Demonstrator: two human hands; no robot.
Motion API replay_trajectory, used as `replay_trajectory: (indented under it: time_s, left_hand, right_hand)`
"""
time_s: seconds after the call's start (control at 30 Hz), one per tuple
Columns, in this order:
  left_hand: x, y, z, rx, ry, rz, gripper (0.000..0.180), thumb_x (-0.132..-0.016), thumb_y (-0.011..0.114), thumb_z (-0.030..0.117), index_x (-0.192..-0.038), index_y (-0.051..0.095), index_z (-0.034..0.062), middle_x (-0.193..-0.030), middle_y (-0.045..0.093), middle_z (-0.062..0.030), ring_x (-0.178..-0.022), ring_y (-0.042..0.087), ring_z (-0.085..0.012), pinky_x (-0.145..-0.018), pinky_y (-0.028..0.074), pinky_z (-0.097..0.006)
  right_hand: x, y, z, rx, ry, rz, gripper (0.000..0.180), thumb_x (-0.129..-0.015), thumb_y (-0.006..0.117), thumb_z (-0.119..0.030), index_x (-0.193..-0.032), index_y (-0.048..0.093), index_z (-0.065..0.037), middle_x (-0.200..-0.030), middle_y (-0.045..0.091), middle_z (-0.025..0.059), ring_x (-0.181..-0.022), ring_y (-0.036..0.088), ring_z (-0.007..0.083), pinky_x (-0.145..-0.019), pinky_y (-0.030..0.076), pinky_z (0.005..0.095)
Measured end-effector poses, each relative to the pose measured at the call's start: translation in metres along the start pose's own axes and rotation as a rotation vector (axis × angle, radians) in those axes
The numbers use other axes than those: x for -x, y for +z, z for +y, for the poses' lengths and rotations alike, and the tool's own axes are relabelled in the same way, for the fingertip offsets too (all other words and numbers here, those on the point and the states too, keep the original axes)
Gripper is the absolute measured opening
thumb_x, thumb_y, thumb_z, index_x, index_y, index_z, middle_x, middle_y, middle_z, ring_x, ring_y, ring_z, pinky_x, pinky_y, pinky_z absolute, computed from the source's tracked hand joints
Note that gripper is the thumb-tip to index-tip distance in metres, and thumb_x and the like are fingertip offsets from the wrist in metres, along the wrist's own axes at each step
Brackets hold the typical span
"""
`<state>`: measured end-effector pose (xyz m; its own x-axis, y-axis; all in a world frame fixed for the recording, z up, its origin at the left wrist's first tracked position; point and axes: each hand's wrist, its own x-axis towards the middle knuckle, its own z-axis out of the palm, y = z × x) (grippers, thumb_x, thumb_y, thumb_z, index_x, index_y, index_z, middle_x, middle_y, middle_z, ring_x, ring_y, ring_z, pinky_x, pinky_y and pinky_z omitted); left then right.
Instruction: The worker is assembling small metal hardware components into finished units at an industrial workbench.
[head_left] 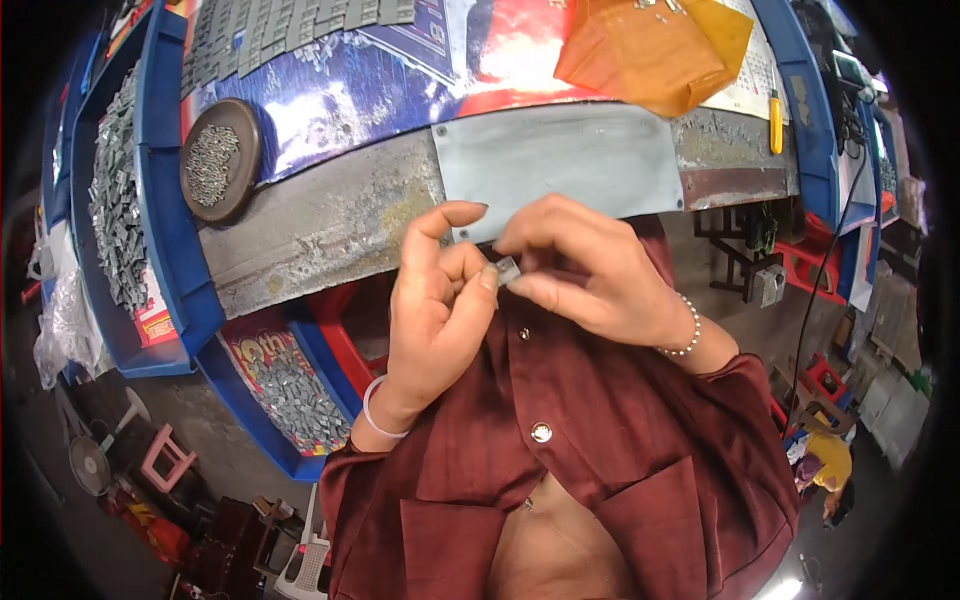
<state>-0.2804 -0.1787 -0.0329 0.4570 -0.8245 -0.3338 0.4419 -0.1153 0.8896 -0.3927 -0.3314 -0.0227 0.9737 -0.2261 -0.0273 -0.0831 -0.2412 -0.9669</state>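
Observation:
Just past the bench's front edge, a small flat grey piece point(508, 269) sits between my two hands. My left hand point(437, 300) pinches it between thumb and a bent finger, with the index finger raised and curled above. From the other side, my right hand point(605, 270) closes thumb and fingers around its far end. The fingers cover part of the piece, so its exact kind cannot be told. Beyond my hands lies a bare metal plate point(560, 155) fixed to the bench. A round brown dish point(246, 135) of tiny metal parts point(212, 160) stands to the left.
Blue bins with many grey pieces point(118, 200) stand at the left; a lower blue tray point(318, 455) holds more. Rows of grey pieces point(290, 25) lie at the back left. An orange sheet point(660, 60) and a yellow cutter point(776, 125) lie right. Another person point(828, 465) is far right.

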Motion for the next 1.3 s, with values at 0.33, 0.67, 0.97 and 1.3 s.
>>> replay_trajectory:
  time_s: [0.33, 0.67, 0.97, 1.3]
  left_hand:
    - [-0.004, -0.015, 0.022, 0.101, 0.007, -0.175, 0.048, -0.092, 0.049, 0.003, -0.135, 0.027, 0.0015, -0.076, 0.052, -0.0023, -0.064, 0.047, -0.0055, -0.061, 0.040, -0.019]
    - [-0.007, -0.043, -0.002, -0.189, 0.522, 0.342, 0.042, -0.093, 0.051, 0.004, -0.131, 0.034, 0.0006, -0.096, 0.058, -0.0085, -0.076, 0.053, -0.0089, -0.072, 0.045, -0.021]
    - [0.012, -0.062, -0.030, -0.205, 0.547, 0.404, 0.040, -0.088, 0.057, -0.003, -0.125, 0.040, -0.0026, -0.094, 0.060, -0.0109, -0.077, 0.056, -0.0107, -0.071, 0.047, -0.022]
    - [0.010, -0.069, -0.027, -0.339, 0.552, 0.365, 0.037, -0.089, 0.054, -0.004, -0.124, 0.040, -0.0010, -0.094, 0.058, -0.0094, -0.073, 0.055, -0.0102, -0.067, 0.048, -0.022]
  right_hand:
    - [-0.029, -0.022, -0.019, 0.265, -0.270, -0.195, 0.018, -0.076, 0.065, -0.006, -0.089, 0.051, -0.003, -0.083, 0.051, 0.0118, -0.075, 0.057, 0.0323, -0.062, 0.047, 0.0396]
    - [-0.167, -0.090, 0.040, 0.708, -0.162, 0.265, 0.018, -0.077, 0.067, -0.009, -0.090, 0.059, 0.002, -0.075, 0.059, 0.0122, -0.064, 0.058, 0.0230, -0.060, 0.047, 0.0330]
    - [-0.198, -0.088, 0.052, 0.739, -0.141, 0.291, 0.018, -0.077, 0.064, -0.007, -0.090, 0.057, 0.003, -0.076, 0.061, 0.0161, -0.070, 0.062, 0.0297, -0.065, 0.049, 0.0373]
    - [-0.206, -0.083, 0.048, 0.722, -0.158, 0.339, 0.014, -0.081, 0.063, -0.005, -0.089, 0.055, 0.002, -0.076, 0.061, 0.0158, -0.069, 0.061, 0.0265, -0.064, 0.048, 0.0339]
